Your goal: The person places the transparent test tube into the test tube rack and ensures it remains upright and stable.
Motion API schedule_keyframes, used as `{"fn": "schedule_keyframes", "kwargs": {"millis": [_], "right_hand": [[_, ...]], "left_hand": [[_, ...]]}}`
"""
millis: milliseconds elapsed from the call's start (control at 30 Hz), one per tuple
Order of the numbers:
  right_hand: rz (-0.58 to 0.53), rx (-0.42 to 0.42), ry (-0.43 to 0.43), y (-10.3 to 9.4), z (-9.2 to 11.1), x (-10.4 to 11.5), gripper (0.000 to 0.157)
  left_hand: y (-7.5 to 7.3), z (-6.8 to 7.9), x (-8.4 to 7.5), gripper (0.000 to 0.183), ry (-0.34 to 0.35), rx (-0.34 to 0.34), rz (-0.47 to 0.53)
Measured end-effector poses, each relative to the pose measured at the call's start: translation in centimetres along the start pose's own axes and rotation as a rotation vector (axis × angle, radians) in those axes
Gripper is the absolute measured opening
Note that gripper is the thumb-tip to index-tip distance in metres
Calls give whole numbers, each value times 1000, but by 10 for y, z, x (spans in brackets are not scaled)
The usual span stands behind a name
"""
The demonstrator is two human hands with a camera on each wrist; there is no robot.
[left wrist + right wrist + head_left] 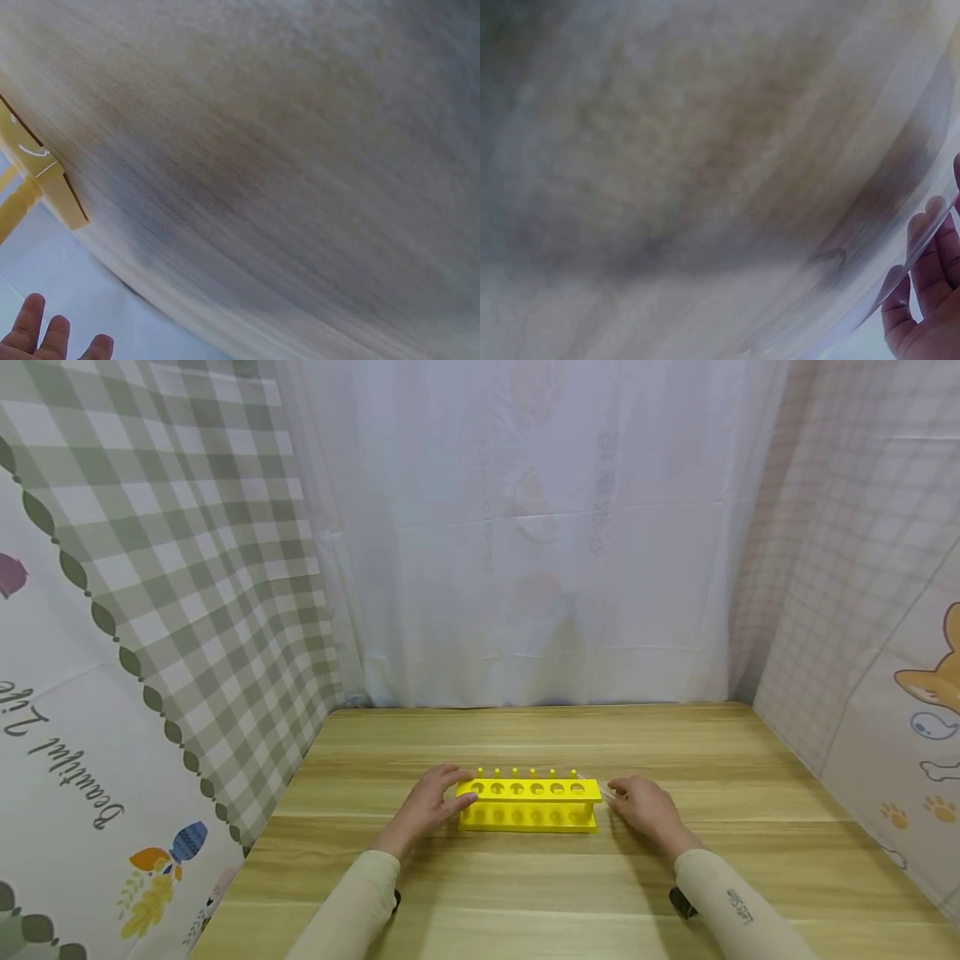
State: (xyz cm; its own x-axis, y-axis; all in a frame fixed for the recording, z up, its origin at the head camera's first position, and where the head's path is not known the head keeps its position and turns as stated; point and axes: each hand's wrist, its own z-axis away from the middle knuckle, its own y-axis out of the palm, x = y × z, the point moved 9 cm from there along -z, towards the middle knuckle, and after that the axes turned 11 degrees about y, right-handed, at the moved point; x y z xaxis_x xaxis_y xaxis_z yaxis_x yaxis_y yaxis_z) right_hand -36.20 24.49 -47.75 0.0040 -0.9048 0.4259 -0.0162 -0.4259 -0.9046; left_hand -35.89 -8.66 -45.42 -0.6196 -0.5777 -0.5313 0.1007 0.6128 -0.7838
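– where is the yellow rack (527, 798)?
– on the wooden table (525, 893), between the two hands, upright, its long axis running left to right across the person's front.

– and the left hand (429, 797)?
– at the rack's left end, holding it, thumb over the front edge and forefinger behind the top. in the left wrist view, three fingertips (54, 337) show, spread apart and off the rack. how hard the grip is, i cannot tell.

– the right hand (645, 803)?
– just off the right end, fingers together on a clear tube (609, 791). the right wrist view shows the fingertips pressed along something see-through; the thumb's place is hard to make out there.

– which way does the tube point?
– from the fingers it slants left and away from the person, toward the last peg (573, 773) at the back. so it crosses the rack's length at an angle. whether it touches the rack, i cannot tell.

– which hand is nearer the rightmost hole (577, 788)?
– the right one. that hole lies just left of its fingertips; the left hand is at the far end of the row.
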Motion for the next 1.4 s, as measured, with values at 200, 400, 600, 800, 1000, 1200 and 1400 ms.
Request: {"fn": "schedule_keyframes", "kwargs": {"millis": [200, 400, 600, 800, 1000, 1200, 1400], "right_hand": [[27, -9, -16, -1, 1, 4, 28], [77, -20, -48, -1, 1, 7, 27], [30, -43, -39, -8, 2, 5, 29], [-114, -140, -48, -28, 1, 4, 34], [-228, -208, -17, -51, 0, 6, 38], [-380, -328, -12, -75, 6, 17, 39], [-523, -481, -60, -98, 14, 33, 36]], "left_hand": [[1, 0, 1, 45, -7, 2, 5], [1, -1, 0, 45, 3, 1, -5], [1, -2, -2, 45, 10, -3, -12], [1, -1, -1, 44, -4, -3, -13], [1, 0, 0, 45, -6, -6, -13], [1, 0, 0, 45, -10, -6, -11], [1, 0, 0, 46, -15, -3, 1]]}}
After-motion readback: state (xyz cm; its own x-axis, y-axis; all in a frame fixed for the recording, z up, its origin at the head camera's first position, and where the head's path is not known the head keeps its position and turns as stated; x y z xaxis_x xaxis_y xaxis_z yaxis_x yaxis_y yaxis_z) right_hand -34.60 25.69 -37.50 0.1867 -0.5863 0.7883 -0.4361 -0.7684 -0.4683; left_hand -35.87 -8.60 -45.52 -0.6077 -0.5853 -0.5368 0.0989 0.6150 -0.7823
